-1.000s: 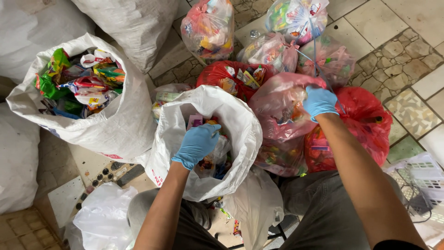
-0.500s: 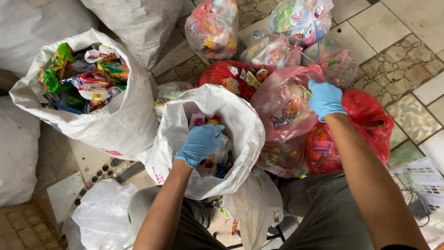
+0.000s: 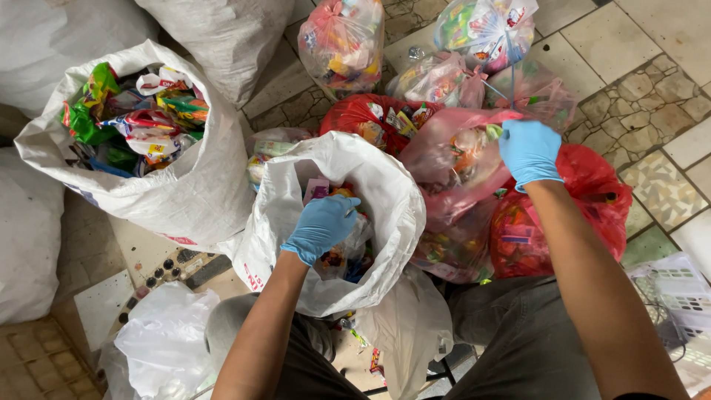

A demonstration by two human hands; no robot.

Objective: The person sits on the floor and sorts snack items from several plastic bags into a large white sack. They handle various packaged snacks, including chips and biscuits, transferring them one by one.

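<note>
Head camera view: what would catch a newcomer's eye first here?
Two blue-gloved hands: the left hand reaches into an open white sack at centre, while the right hand grips a pink plastic bag. At upper left, a big white sack of colourful wrappers gapes open.

white sack (image 3: pixel 385 222): open, upright, centre near, wrappers inside | pink bag (image 3: pixel 455 167): translucent, stuffed, top bunched, just right, touching

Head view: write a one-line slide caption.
Gloved left hand reaches into an open white sack of wrappers while the right hand grips a pink plastic bag.
</note>
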